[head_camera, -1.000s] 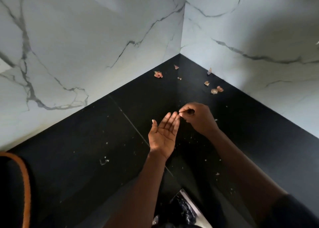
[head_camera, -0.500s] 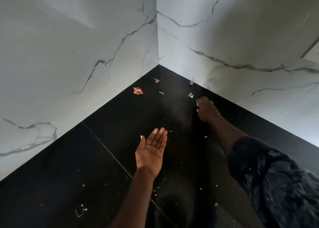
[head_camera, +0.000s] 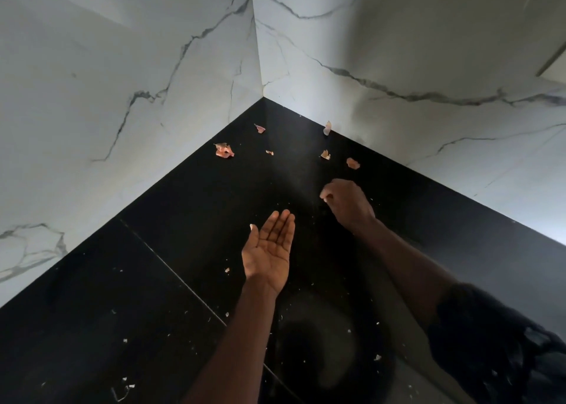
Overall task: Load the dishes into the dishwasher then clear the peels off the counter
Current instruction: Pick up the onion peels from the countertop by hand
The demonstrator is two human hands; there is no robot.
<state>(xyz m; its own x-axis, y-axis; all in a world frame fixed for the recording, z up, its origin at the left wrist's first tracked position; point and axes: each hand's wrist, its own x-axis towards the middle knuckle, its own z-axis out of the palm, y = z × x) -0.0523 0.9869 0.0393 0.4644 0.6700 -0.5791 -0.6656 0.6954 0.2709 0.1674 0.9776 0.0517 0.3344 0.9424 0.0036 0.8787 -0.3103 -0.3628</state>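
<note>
Several pinkish-orange peels lie on the black counter [head_camera: 171,238] near its corner: a larger peel [head_camera: 224,150] at the left, a small peel [head_camera: 259,128] behind it, a peel [head_camera: 327,128] leaning on the right wall and a peel [head_camera: 352,162] just beyond my right hand. My right hand [head_camera: 347,203] hovers with its fingers curled, and a pale bit of peel shows at the fingertips. My left hand [head_camera: 269,250] is held flat, palm up, nearer to me, with nothing visible on it.
White marble walls [head_camera: 153,82] with grey veins close the corner on both sides. Tiny pale crumbs [head_camera: 377,357] are scattered over the near counter, and a thin seam [head_camera: 171,269] runs diagonally across it. A dark sleeve [head_camera: 496,342] covers my right forearm.
My right hand reached to the peels by the right wall and has drawn back a little with its fingers curled; one peel there is gone. The left hand stayed flat, palm up.
</note>
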